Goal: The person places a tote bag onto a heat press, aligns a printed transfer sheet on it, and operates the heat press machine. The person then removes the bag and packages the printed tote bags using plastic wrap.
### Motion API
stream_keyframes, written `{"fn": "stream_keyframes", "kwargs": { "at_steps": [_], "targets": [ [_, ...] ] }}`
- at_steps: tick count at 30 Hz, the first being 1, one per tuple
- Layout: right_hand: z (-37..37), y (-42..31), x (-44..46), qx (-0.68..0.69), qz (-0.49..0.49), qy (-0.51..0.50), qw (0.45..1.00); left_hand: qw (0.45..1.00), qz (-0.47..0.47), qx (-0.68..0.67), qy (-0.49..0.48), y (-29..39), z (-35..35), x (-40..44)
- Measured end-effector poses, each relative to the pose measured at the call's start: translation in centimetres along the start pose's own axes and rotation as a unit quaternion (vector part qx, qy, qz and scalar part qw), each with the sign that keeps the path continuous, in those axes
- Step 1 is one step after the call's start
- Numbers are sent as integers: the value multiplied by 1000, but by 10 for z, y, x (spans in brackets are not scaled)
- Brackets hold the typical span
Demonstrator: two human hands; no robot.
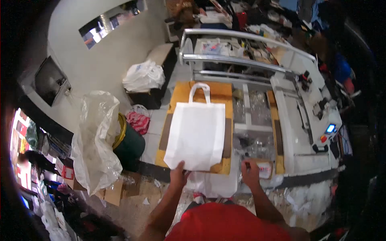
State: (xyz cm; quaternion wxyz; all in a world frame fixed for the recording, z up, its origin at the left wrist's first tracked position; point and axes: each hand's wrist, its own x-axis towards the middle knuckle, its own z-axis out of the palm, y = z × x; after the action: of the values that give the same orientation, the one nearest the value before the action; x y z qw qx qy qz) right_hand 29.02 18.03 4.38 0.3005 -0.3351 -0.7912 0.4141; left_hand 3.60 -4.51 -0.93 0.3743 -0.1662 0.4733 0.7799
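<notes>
A white fabric tote bag (196,132) lies flat on a yellow-brown board (171,120), its handle loop pointing away from me. My left hand (178,175) pinches the bag's bottom edge near its left corner, thumb on top. To the right of the bag, my right hand (250,173) has its fingers curled together over the front of the work table. Whatever those fingers hold, if anything, is hidden. Beside them lies a small white packet with red print (264,170). More white material (211,182) hangs below the board's front edge.
A white machine (299,120) with a blue-lit display and red knob stands right, its metal rail frame (241,60) running across the back. Left are a green bin (130,140), a large clear plastic bag (96,140) and a white bag pile (144,75) on a bench.
</notes>
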Motion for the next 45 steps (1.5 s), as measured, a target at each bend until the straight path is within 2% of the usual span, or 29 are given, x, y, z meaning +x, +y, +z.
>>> {"fn": "stream_keyframes", "kwargs": {
  "at_steps": [2, 3, 4, 5, 6, 8, 10, 12, 13, 14, 15, 16, 18, 22, 23, 24, 25, 26, 27, 28, 30, 31, 32, 34, 35, 37, 40, 41, 45],
  "targets": [
    [13, -12, 9, 7, 6, -12, 1000, 991, 96, 79, -50, 7, -41, 78],
    [18, -16, 16, 14, 19, -23, 999, 990, 105, -89, -29, 56, 24, 37],
    [25, -15, 18, 14, 32, -24, 999, 980, 193, -36, -40, 99, 44, 36],
    [33, -13, 24, 39, 41, -10, 998, 970, 236, 49, 34, 143, 75, 19],
    [38, -11, 32, 62, 47, 5, 997, 936, 325, 130, -23, 179, 92, 12],
    [43, -8, 41, 107, 77, 3, 991, 888, 377, 261, -27, 221, 158, -54],
    [43, -24, 57, 151, 102, 5, 983, 692, 497, 487, -193, 240, 177, -56],
    [37, -51, 73, 346, 188, -8, 919, 509, 524, 572, -372, 237, 200, -60],
    [36, -52, 83, 344, 188, -5, 920, 433, 510, 646, -367, 228, 204, -63],
    [37, -51, 89, 430, 202, -34, 879, 352, 486, 714, -359, 218, 205, -68],
    [37, -51, 99, 511, 211, -63, 831, 322, 450, 747, -368, 205, 201, -58],
    [38, -55, 109, 511, 211, -59, 831, 274, 442, 768, -374, 190, 193, -45],
    [46, -69, 123, 546, 294, -99, 778, 170, 455, 795, -362, 159, 174, -35],
    [112, -28, 130, 576, 280, -126, 758, 185, 530, 717, -413, 80, 96, 24],
    [121, -24, 124, 409, 294, -84, 860, 229, 491, 723, -429, 57, 73, 35],
    [130, -16, 119, 224, 296, -41, 928, 272, 451, 726, -442, 39, 56, 40],
    [155, 34, 117, 101, 264, 17, 959, 273, 447, 726, -445, 33, 49, 33],
    [158, 44, 114, 100, 269, 16, 958, 312, 437, 711, -454, 29, 44, 23],
    [160, 50, 112, 90, 220, 26, 971, 350, 427, 694, -462, 31, 43, 16],
    [160, 50, 110, 78, 171, 35, 982, 354, 423, 694, -464, 40, 45, 13],
    [146, 41, 114, 19, 198, 7, 980, 431, 500, 633, -405, 66, 46, 18],
    [140, 28, 117, -35, 219, -17, 975, 511, 500, 645, -270, 70, 33, 40],
    [136, 15, 117, -36, 221, -21, 974, 577, 489, 642, -127, 76, 19, 63],
    [133, -3, 125, -22, 253, 46, 966, 689, 373, 622, 13, 109, 16, 82],
    [138, 4, 126, -38, 238, 62, 968, 689, 371, 623, 16, 112, 20, 86],
    [147, 10, 128, -42, 221, 62, 972, 740, 250, 624, 17, 119, 28, 94],
    [149, 5, 121, -74, 194, 75, 975, 767, 203, 609, -13, 117, 34, 95],
    [148, 2, 122, -96, 180, 88, 975, 751, 197, 630, -9, 118, 35, 94],
    [146, 1, 121, -63, 196, 102, 973, 758, 209, 617, 3, 118, 39, 86]
  ]
}}
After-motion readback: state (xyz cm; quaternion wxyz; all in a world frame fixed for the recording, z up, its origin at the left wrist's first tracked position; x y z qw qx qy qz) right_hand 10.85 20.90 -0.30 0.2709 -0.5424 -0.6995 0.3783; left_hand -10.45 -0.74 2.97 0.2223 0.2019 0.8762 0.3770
